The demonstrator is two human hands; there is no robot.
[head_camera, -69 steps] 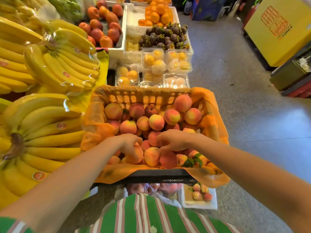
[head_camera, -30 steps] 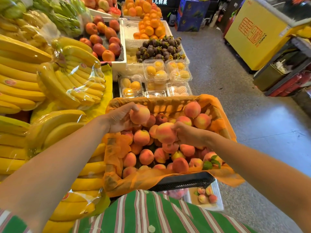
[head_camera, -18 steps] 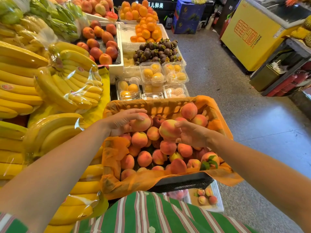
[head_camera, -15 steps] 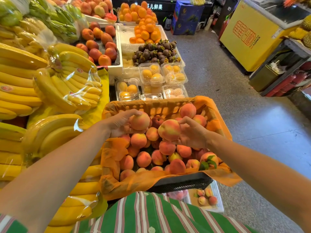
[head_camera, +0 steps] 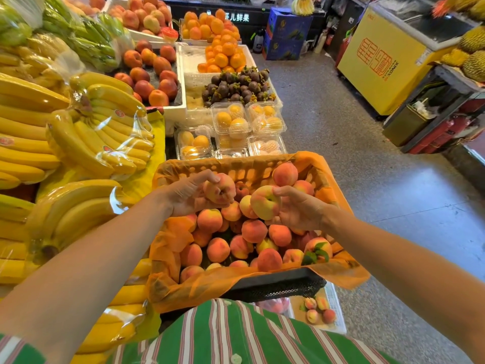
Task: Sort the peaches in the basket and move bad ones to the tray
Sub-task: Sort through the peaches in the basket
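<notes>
Wrapped banana bunches [head_camera: 78, 143] lie at nine o'clock of the basket [head_camera: 275, 285], whose orange liner [head_camera: 168, 237] holds a heap of peaches [head_camera: 254, 229]. The white tray [head_camera: 334, 300] sits lower, at the basket's five o'clock, and carries four small peaches [head_camera: 312, 316]. Above the heap, the left grip [head_camera: 189, 198] clasps a reddish peach [head_camera: 219, 189]. At its three o'clock, the right grip [head_camera: 299, 211] grasps a yellower peach [head_camera: 265, 203]. Both stem hollows face the camera.

White plastic tray [head_camera: 338, 310] peeks out below the black mesh basket [head_camera: 275, 283], mostly covered by it and the green striped shirt [head_camera: 236, 334]. Its few small peaches [head_camera: 312, 316] are too tiny to judge. Yellow bananas [head_camera: 23, 156] run off the left edge.
</notes>
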